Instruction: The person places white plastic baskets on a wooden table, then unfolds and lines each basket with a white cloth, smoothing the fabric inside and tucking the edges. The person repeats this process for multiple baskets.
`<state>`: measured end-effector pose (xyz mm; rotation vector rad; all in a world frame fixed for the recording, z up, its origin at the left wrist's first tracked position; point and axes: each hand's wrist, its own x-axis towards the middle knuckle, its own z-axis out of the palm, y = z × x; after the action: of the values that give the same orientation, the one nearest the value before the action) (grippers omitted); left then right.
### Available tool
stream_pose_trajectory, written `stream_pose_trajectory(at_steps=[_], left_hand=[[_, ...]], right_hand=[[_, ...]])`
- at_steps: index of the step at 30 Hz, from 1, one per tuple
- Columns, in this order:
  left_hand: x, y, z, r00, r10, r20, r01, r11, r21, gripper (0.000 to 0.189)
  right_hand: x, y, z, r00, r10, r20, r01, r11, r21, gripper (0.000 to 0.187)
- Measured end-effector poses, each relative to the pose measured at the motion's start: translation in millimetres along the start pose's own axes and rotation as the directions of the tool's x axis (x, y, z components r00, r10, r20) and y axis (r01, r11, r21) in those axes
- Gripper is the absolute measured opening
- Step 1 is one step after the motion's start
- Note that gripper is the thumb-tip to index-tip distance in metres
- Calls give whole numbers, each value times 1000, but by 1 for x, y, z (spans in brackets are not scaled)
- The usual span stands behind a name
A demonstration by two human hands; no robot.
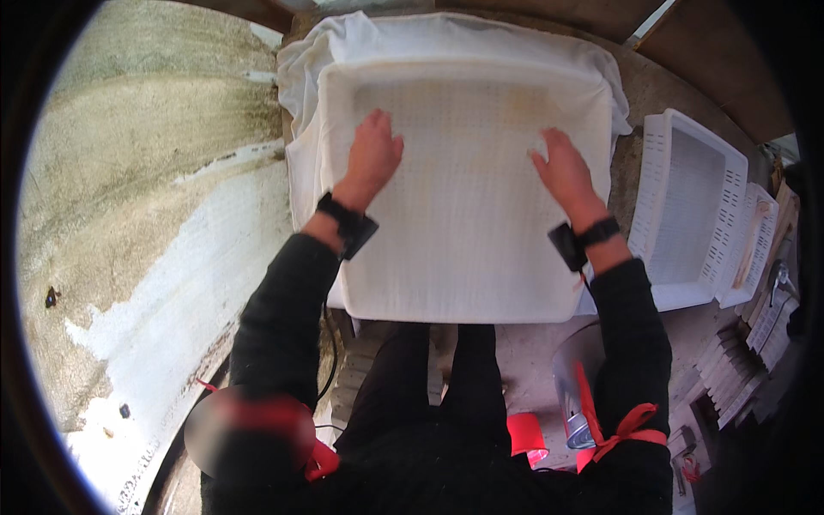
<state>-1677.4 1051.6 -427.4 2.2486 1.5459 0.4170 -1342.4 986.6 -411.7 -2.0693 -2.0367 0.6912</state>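
A white cloth [463,219] lines a wide, shallow rectangular tray before me. It drapes over the far and left rims in loose folds and hides most of the tray. Faint yellowish stains show on it towards the far right. My left hand [374,154] is over the left part of the lined tray, thumb apart from the fingers, holding nothing. Over the right part is my right hand [565,167], also empty with the thumb spread. Whether either hand touches the cloth cannot be told. Each wrist wears a black strap with a small dark device.
White slotted plastic baskets [689,199] stand tilted at the right. A stained wall [148,193] rises on the left. Below are a shiny metal cylinder [573,380], a red container [528,434] and stacked slats [730,376]. A black cable [331,354] hangs by my left arm.
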Motion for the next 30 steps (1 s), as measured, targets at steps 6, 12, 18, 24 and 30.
stream_pose_trajectory(at_steps=[6, 12, 18, 24, 30], left_hand=[[-174, 72, -70, 984, -164, 70, 177, 942, -284, 27], [-308, 47, -101, 755, -649, 92, 652, 758, 1, 37], [-364, 38, -40, 737, -676, -3, 674, 735, -72, 33], [-372, 44, -64, 730, -683, -17, 680, 729, -70, 21], [-375, 52, -94, 830, -548, 100, 540, 836, 100, 30]], right_hand=[[-122, -83, 37, 838, -503, 212, 447, 855, 263, 44], [-124, -152, 103, 577, -793, 197, 724, 607, 327, 48], [-118, -191, 142, 527, -810, 258, 724, 587, 363, 46], [-130, -225, 169, 452, -797, 400, 701, 595, 393, 31], [-134, -247, 189, 497, -696, 518, 729, 659, 185, 17]])
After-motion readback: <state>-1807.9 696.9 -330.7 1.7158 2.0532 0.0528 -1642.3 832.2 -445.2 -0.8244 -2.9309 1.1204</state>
